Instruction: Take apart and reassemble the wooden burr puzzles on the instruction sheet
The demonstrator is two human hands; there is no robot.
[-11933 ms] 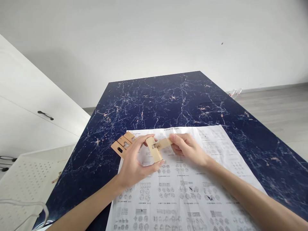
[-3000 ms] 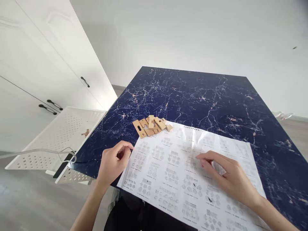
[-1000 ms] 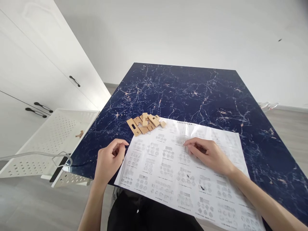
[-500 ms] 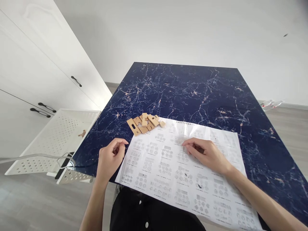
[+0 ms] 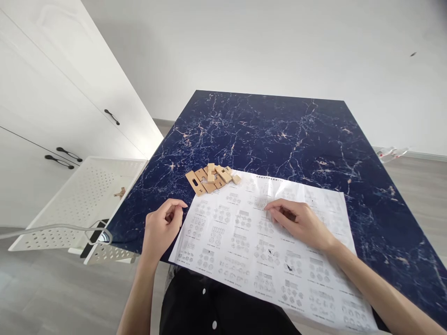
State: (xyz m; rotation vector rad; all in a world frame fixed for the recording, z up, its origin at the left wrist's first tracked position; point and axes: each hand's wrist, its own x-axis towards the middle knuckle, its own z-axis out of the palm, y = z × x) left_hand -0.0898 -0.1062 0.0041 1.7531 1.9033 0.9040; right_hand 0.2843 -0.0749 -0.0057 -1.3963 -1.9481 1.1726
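Note:
A white instruction sheet point(image 5: 244, 246) printed with small diagrams lies on the dark blue marble table point(image 5: 279, 135). My left hand point(image 5: 161, 230) rests at the sheet's left edge, fingers curled, thumb and forefinger close together with nothing visible in them. My right hand point(image 5: 300, 223) lies on the sheet's middle, fingers loosely bent and pressing the paper. A pile of several flat wooden puzzle pieces point(image 5: 211, 177) sits beyond the sheet's far left corner, apart from both hands.
A white perforated tray point(image 5: 70, 204) stands left of the table, with one small wooden piece point(image 5: 120, 192) in it. White cupboards with black handles point(image 5: 111, 117) line the left wall. A cable point(image 5: 52, 228) runs over the tray's near edge.
Both hands stay almost still on the sheet over the last second. Long before, they held joined wooden pieces, which now lie in the pile.

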